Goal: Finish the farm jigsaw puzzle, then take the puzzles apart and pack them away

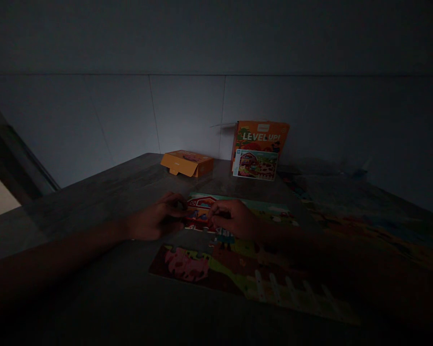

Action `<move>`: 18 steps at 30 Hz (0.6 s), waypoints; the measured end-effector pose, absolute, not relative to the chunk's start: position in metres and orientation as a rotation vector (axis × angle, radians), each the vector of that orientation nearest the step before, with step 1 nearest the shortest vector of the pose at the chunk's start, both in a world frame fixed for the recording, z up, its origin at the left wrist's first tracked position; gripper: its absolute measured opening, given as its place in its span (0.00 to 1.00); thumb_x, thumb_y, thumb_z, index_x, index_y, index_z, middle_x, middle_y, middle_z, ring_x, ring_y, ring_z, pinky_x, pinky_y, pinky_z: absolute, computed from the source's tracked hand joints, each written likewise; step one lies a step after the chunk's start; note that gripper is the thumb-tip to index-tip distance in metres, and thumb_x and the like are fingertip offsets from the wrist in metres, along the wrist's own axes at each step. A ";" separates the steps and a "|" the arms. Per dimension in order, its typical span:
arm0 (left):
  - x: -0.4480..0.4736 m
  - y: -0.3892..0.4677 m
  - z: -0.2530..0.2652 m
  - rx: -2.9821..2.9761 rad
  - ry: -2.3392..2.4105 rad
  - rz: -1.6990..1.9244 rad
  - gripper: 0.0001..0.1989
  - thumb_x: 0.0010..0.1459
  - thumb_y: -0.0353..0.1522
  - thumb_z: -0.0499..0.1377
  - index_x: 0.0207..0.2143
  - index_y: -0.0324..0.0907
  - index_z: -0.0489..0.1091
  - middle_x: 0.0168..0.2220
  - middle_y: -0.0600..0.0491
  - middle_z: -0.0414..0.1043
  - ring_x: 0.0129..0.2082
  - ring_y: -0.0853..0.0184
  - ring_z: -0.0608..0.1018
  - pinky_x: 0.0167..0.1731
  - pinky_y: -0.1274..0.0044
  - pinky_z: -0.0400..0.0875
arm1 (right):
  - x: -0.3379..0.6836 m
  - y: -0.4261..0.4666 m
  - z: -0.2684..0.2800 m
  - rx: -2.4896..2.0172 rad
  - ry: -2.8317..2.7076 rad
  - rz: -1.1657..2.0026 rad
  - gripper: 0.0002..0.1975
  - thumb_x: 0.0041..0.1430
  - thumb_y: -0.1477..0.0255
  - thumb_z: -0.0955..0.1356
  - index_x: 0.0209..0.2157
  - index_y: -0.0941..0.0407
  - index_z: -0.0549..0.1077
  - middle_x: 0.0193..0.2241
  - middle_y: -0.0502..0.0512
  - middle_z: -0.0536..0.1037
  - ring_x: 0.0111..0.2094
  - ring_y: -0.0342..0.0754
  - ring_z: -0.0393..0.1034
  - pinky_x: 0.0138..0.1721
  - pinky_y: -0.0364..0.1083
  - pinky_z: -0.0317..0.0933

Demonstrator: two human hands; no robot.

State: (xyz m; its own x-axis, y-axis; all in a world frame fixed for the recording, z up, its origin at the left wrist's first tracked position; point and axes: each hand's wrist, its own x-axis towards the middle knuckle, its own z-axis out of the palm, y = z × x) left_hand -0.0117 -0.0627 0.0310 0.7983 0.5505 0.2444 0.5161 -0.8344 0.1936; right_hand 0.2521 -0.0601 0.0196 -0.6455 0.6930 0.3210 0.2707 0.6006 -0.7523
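L hand (153, 221) & R hand (238, 218) are holding curled fingers at the jigsaw puzzle's (241, 254) barn area (dark, can't tell if gripping a pc). Puzzle's lying on the grey table (104, 192), LEVEL UP! box (261, 138) standing behind.

left hand (155, 221): curled, turned inward | right hand (236, 218): fingers (219, 205) bent, turned inward | forearms (79, 247): converging
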 end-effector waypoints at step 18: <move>-0.009 -0.062 0.031 2.916 0.780 0.458 0.19 0.61 0.29 0.56 0.55 0.49 0.70 0.47 0.46 0.65 0.48 0.57 0.67 0.49 0.63 0.66 | 0.252 -0.060 0.020 -0.774 -2.231 0.888 0.04 0.57 0.76 0.66 0.33 0.60 0.74 0.29 0.53 0.77 0.28 0.42 0.67 0.30 0.42 0.59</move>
State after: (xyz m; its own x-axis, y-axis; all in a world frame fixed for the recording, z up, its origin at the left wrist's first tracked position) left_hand -0.0090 -0.0622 0.0314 0.8246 0.5004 0.2637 0.4740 -0.8657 0.1608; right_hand 0.2521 -0.0604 0.0202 -0.6441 0.6962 0.3169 0.2880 0.6045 -0.7428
